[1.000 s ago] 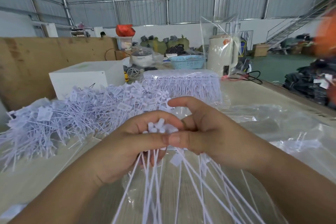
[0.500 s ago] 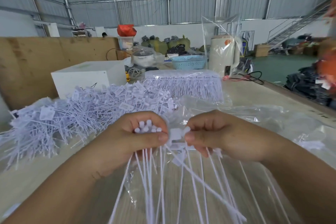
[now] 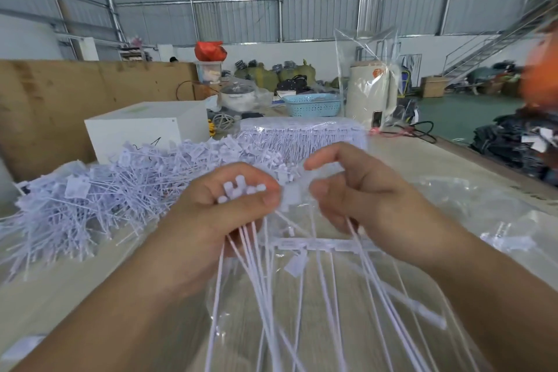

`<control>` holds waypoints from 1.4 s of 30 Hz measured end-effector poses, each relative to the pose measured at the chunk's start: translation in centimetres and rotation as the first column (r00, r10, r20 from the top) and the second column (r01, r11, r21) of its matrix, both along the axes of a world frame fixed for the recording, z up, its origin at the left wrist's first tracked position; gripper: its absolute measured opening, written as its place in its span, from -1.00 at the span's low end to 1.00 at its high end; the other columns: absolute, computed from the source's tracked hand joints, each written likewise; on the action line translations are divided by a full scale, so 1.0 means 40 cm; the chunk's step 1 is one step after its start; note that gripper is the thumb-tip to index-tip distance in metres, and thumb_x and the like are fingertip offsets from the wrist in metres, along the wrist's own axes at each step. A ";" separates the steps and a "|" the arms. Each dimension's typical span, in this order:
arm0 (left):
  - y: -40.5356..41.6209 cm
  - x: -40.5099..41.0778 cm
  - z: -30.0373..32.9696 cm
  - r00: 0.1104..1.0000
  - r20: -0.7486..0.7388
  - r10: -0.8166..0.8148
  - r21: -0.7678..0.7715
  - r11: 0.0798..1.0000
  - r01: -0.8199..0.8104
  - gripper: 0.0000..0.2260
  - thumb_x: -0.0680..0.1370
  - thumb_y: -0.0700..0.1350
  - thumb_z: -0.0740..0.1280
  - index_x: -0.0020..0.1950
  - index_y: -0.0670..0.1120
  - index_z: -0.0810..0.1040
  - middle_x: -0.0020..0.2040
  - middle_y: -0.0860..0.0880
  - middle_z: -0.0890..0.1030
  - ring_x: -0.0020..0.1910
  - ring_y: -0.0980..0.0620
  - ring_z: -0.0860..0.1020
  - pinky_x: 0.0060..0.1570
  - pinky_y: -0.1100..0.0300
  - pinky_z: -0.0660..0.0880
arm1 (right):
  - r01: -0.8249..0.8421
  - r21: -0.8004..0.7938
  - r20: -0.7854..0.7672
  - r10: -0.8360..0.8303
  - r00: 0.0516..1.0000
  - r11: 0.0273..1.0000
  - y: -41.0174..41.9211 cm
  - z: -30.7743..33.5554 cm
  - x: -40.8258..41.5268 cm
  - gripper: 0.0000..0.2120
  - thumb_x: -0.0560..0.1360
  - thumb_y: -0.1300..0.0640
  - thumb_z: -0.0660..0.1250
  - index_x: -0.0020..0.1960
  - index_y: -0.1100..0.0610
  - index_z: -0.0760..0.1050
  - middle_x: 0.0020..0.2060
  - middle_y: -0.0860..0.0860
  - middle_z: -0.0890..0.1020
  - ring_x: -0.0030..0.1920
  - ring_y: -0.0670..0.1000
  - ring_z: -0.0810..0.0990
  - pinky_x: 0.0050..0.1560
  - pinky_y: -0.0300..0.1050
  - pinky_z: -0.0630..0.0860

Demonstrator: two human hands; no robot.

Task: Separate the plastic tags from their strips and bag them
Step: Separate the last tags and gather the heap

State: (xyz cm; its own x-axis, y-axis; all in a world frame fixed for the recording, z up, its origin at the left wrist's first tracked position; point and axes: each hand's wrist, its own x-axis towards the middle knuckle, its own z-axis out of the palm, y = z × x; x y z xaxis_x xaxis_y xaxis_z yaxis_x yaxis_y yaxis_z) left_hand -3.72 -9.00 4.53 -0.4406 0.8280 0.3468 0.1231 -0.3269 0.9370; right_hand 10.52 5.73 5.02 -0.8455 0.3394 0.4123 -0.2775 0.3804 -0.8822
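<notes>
The left hand (image 3: 220,214) gripped a bunch of white plastic tags (image 3: 241,189), thumb pressed against the curled fingers, the tag heads poking up above the fist and the long thin tails hanging down toward the camera. The right hand (image 3: 359,190) sat just beside it, its thumb and forefinger curled close around a small flat tag head (image 3: 291,198) between the two hands; motion blur made it hard to tell how firmly that piece was pinched. More tails ran down under the right palm, and a strip (image 3: 320,244) with a tag still attached hung across just below both hands.

Under the hands lay a clear plastic bag (image 3: 347,296), flat on the table (image 3: 60,296); the hanging tails hid what it held. Left of the hands, a loose heap of tags (image 3: 90,199) spread over the table. Behind the hands stood a stacked bundle of tag strips (image 3: 302,136) wrapped in clear film. Left of that bundle was a white box (image 3: 145,127). Farther back than the bundle sat a blue basket (image 3: 312,104), its contents too small to make out, and to the right of the basket a cream-coloured appliance (image 3: 370,93) stood inside an upright clear bag.
</notes>
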 end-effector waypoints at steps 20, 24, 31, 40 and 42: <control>0.001 -0.021 -0.024 0.895 -0.235 -0.379 -0.337 0.895 0.291 -0.62 0.31 -0.12 0.50 0.12 0.05 0.65 -0.04 -0.04 0.69 -0.08 -0.13 0.65 -0.05 0.01 0.59 | 0.015 0.376 0.204 -0.098 0.974 0.927 0.002 -0.039 -0.017 -0.48 0.39 -0.22 0.38 -0.40 0.21 0.37 -0.50 -0.07 0.26 -0.44 -0.08 0.25 -0.37 -0.12 0.18; 0.002 -0.014 -0.019 0.929 -0.236 -0.284 -0.244 0.943 0.226 -0.85 0.35 -0.23 0.46 -0.13 -0.03 0.67 -0.37 0.08 0.57 -0.45 0.20 0.50 -0.46 0.37 0.43 | 0.012 0.346 0.230 -0.097 0.968 0.938 0.008 -0.029 -0.010 -0.42 0.33 -0.32 0.36 -0.41 0.21 0.37 -0.55 -0.07 0.33 -0.49 -0.09 0.29 -0.39 -0.17 0.24; 0.013 -0.018 -0.024 0.972 -0.210 -0.108 -0.114 0.990 0.085 -0.89 0.34 -0.16 0.44 -0.17 0.02 0.65 -0.38 0.11 0.54 -0.46 0.18 0.47 -0.43 0.35 0.43 | 0.174 0.264 0.104 -0.207 0.973 0.949 0.003 -0.010 -0.012 -0.59 0.47 0.00 0.40 -0.42 0.14 0.33 -0.52 -0.12 0.24 -0.49 -0.14 0.21 -0.46 -0.26 0.16; 0.039 -0.008 -0.039 0.976 -0.150 0.156 0.029 0.988 -0.154 -0.88 0.31 0.00 0.51 -0.25 0.04 0.62 -0.43 0.08 0.47 -0.48 0.10 0.38 -0.45 0.25 0.33 | 0.526 0.351 -0.182 -0.495 0.850 0.774 -0.057 -0.044 -0.049 -0.63 0.50 -0.06 0.39 -0.34 0.12 0.37 -0.56 -0.09 0.33 -0.49 -0.08 0.28 -0.43 -0.16 0.26; 0.042 -0.006 -0.039 0.982 -0.119 0.146 0.035 0.989 -0.142 -0.94 0.34 -0.08 0.48 -0.26 0.02 0.62 -0.43 0.08 0.49 -0.50 0.11 0.40 -0.46 0.24 0.36 | 0.549 0.353 -0.211 -0.507 0.836 0.758 -0.059 -0.048 -0.054 -0.65 0.50 -0.07 0.38 -0.33 0.10 0.39 -0.55 -0.08 0.35 -0.47 -0.08 0.32 -0.40 -0.13 0.31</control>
